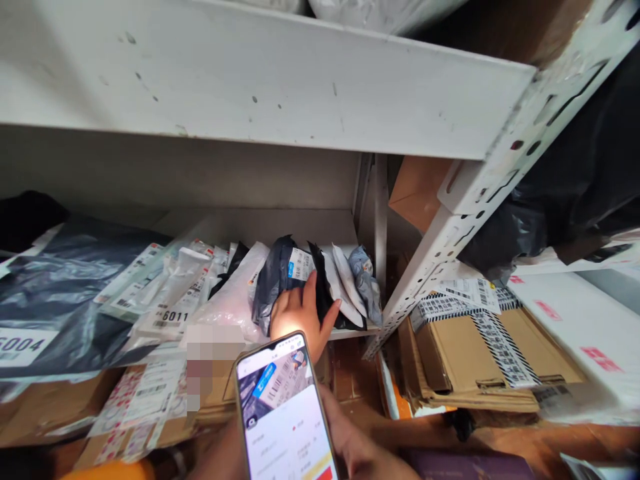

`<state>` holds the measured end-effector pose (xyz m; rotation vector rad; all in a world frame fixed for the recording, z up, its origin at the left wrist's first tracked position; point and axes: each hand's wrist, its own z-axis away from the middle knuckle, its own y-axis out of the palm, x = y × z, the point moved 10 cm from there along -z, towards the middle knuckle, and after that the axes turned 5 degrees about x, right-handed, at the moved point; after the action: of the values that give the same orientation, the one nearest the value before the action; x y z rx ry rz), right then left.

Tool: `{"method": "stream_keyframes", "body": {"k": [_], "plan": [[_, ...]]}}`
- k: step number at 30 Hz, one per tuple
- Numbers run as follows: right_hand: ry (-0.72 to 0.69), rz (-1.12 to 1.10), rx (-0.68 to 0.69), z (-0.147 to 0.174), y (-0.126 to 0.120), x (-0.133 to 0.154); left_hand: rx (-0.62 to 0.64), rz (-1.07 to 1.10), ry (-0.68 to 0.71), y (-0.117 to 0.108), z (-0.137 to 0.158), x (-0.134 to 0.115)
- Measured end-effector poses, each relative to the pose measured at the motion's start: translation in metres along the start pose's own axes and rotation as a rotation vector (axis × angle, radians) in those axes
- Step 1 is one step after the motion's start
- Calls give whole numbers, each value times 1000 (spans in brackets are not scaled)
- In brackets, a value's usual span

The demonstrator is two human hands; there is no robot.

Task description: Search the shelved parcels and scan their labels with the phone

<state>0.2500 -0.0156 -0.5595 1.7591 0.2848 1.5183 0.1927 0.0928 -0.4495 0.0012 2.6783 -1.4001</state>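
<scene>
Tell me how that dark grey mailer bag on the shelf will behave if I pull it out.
The dark grey mailer bag looks crumpled and soft, so it will probably flop. Its plastic seems glossy, likely slippery. Upright neighbours, such as the white pouch, may topple.

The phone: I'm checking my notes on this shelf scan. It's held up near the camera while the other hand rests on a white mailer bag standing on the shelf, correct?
Not quite: the bag is dark grey, not white. In the head view, the phone is held up near the camera in the right hand, while the left hand rests on a dark grey mailer bag standing among other parcels on the shelf.
</scene>
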Motion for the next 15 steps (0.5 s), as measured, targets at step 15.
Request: {"method": "stream_keyframes", "body": {"k": [15], "plan": [[-108,-38,-92,48,23,49,224,79,63,0,2,29]]}}
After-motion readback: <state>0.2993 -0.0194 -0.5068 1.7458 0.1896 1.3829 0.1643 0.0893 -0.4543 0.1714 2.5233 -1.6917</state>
